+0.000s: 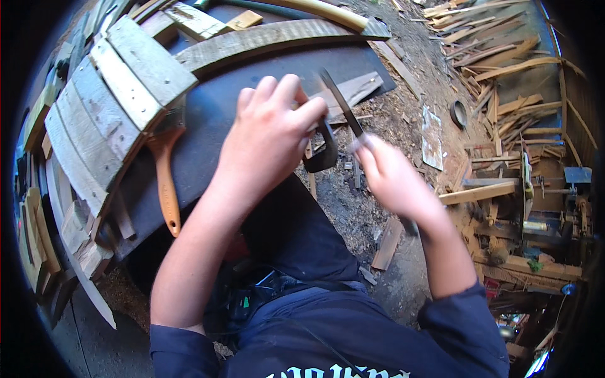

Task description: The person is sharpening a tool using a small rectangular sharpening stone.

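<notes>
My left hand [268, 126] is closed, fingers bent and thumb pressed in, around a dark, curved, loop-like piece [323, 156] that hangs below the fingers. Most of that piece is hidden by the hand, so its kind is unclear. In my closed right hand [394, 176] is a long, flat, dark bar like a file [342, 101]. It tilts up and left, its upper end close beside my left fingers; motion blurs it. I cannot tell whether bar and curved piece touch. Left of my left forearm, a wide paintbrush [165, 183] with an orange-brown handle lies on the dark table [252, 72].
A curved panel of grey wooden slats [104, 107] stands at the left. A curved wooden beam [271, 44] crosses the table's far side. Wood chips cover the ground [403, 126], with a loose board [387, 244] there. Scrap wood [498, 69] is piled at right.
</notes>
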The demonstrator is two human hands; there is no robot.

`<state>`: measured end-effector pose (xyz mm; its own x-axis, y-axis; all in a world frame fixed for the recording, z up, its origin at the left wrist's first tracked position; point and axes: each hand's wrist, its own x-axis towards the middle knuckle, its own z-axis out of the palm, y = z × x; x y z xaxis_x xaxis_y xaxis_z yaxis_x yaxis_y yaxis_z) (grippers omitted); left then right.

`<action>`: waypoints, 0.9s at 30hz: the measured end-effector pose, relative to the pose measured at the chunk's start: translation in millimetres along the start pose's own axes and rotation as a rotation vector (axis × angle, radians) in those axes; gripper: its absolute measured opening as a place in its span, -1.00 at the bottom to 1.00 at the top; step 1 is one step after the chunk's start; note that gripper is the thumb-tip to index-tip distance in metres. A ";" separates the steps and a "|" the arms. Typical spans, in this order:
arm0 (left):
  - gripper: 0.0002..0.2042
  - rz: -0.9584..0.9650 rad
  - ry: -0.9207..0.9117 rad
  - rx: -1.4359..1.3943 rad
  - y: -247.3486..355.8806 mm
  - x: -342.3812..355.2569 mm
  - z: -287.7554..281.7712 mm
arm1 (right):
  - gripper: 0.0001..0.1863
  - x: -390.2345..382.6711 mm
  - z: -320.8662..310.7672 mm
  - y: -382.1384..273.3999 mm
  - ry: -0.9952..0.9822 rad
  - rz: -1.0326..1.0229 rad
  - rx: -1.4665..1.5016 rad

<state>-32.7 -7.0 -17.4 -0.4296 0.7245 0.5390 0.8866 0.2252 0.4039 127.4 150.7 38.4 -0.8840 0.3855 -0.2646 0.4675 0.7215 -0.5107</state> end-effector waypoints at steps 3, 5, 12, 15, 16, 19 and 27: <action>-0.68 0.004 0.005 0.014 -0.3 0.2 0.6 | -0.72 20.3 0.4 -1.2 -0.022 -0.024 0.014; -0.68 -0.007 0.021 -0.001 -3.0 -4.4 -3.3 | -0.74 -5.0 9.0 -1.5 0.033 -0.005 0.009; -0.68 -0.002 0.019 -0.001 0.1 -0.4 -0.3 | -0.67 23.2 0.4 -7.2 -0.008 -0.015 -0.006; -0.67 -0.011 0.049 0.000 -1.8 -4.8 -2.3 | -0.70 -4.1 3.8 -4.7 -0.007 0.035 0.005; -0.67 -0.013 0.056 0.004 -0.6 -2.8 -1.4 | -0.72 -19.7 3.6 -1.6 -0.002 0.041 0.012; -0.66 -0.024 -0.020 0.017 3.4 0.2 -0.6 | -0.73 -10.3 5.4 5.8 0.054 -0.009 0.035; -0.65 -0.028 0.013 -0.004 -1.1 -1.3 -1.3 | -0.78 -26.5 14.6 5.0 0.026 0.136 0.073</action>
<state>-33.4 -9.0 -17.6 -0.4566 0.7095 0.5367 0.8734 0.2427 0.4223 153.1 135.7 30.9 -0.8118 0.4922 -0.3143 0.5802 0.6181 -0.5304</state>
